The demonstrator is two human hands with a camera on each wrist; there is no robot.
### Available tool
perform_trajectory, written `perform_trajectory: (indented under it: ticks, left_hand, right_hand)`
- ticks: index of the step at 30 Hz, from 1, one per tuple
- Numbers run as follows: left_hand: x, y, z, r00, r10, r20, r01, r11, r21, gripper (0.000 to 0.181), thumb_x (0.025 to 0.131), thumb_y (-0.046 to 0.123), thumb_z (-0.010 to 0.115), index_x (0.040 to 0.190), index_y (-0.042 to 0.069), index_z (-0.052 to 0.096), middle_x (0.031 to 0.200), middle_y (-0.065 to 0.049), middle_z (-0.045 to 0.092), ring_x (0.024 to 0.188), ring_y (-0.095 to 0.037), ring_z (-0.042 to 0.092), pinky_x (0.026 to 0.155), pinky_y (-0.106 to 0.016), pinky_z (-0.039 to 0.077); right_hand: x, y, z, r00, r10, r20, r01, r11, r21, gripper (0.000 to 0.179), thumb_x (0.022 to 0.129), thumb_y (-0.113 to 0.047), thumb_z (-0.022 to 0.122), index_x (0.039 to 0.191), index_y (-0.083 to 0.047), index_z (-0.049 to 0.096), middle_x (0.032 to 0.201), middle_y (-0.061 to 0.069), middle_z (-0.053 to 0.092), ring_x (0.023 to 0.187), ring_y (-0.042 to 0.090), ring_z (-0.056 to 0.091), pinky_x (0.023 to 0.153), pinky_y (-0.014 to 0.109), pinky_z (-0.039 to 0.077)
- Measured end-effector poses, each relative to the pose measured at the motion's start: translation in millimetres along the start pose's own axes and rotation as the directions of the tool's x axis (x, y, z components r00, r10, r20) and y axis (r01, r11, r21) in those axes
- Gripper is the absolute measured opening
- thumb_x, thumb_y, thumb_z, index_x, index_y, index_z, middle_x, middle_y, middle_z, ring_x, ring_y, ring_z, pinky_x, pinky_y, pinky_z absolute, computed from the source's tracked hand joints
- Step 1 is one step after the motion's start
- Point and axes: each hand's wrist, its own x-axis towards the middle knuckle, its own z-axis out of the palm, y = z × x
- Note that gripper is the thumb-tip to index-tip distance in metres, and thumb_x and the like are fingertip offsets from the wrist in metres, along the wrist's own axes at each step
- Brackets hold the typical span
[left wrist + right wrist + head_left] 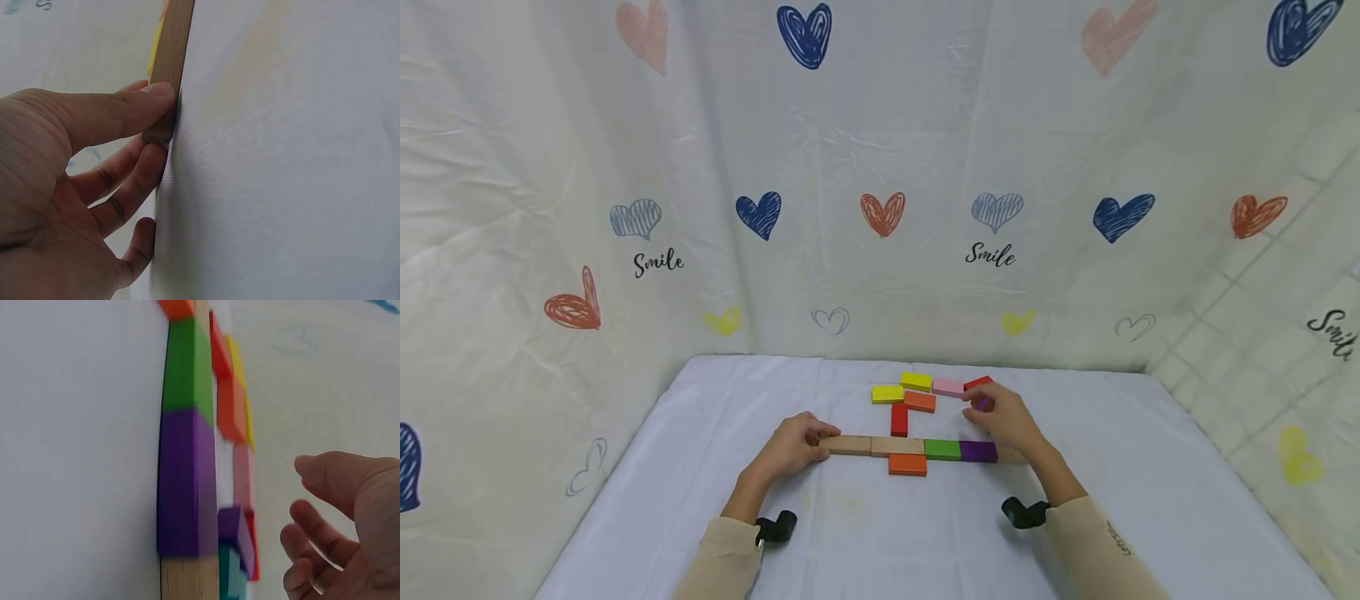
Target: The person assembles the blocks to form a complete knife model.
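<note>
My left hand (793, 446) pinches the left end of a plain wooden block (848, 445) between thumb and fingers. That block begins a row: another plain block (897, 447), a green block (942, 450), a purple block (977, 452) and a plain block (189, 578) at the right end. My right hand (1009, 417) hovers above the table by a second purple block (235, 534), its fingers loosely bent and holding nothing. Teal pieces (230, 569) beside that block are hidden by the hand in the head view.
An orange block (907, 465) lies on the row's near side. Beyond the row are a red block (898, 419), another orange block (920, 402), two yellow blocks (887, 394), a pink block (948, 387) and another red block (978, 382). White cloth (865, 542) covers the table.
</note>
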Motion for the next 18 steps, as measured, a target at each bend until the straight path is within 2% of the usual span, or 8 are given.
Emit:
perform_trajectory:
  ticks: [4,7,12,18]
  left_hand:
    - [0.1,0.4,0.2,1.0,-0.008,-0.003,0.008,1.0,0.004,0.034,0.083,0.006,0.082,0.111,0.025,0.08,0.096,0.003,0.061,0.09,-0.017,0.054,0.078,-0.034,0.045]
    - [0.2,0.7,-0.4,1.0,-0.01,-0.002,0.01,1.0,0.001,0.034,0.084,0.006,0.082,0.111,0.025,0.08,0.096,0.003,0.061,0.09,-0.017,0.054,0.078,-0.034,0.045]
    - [-0.5,1.3,-0.8,1.0,-0.007,-0.003,0.007,1.0,-0.01,0.034,0.083,0.006,0.082,0.111,0.024,0.08,0.097,0.002,0.062,0.09,-0.018,0.054,0.077,-0.034,0.045]
    - [-0.9,0.6,-0.7,1.0,0.004,-0.008,-0.004,1.0,-0.009,0.034,0.083,0.006,0.082,0.112,0.024,0.08,0.098,0.003,0.062,0.09,-0.017,0.054,0.079,-0.035,0.046]
  right_hand:
    - [10.1,19,-10,1.0,0.022,0.015,-0.021,0.998,-0.066,0.038,0.093,-0.019,0.074,0.129,-0.007,0.067,0.124,0.02,0.059,0.108,0.034,0.055,0.086,0.042,0.053]
    - [13.5,29,-12,0.998,0.047,0.03,-0.044,0.992,-0.116,0.046,0.091,-0.02,0.076,0.133,-0.007,0.064,0.127,0.024,0.057,0.115,0.04,0.048,0.089,0.053,0.049]
    - [17.9,40,-11,0.996,0.073,0.042,-0.065,0.982,-0.178,0.055,0.088,-0.025,0.08,0.137,-0.009,0.061,0.128,0.023,0.06,0.119,0.043,0.044,0.093,0.06,0.041]
    - [21.9,46,-3,0.997,0.078,0.029,-0.07,0.973,-0.221,0.059,0.087,-0.035,0.081,0.137,-0.011,0.062,0.12,0.017,0.065,0.115,0.039,0.047,0.096,0.063,0.033]
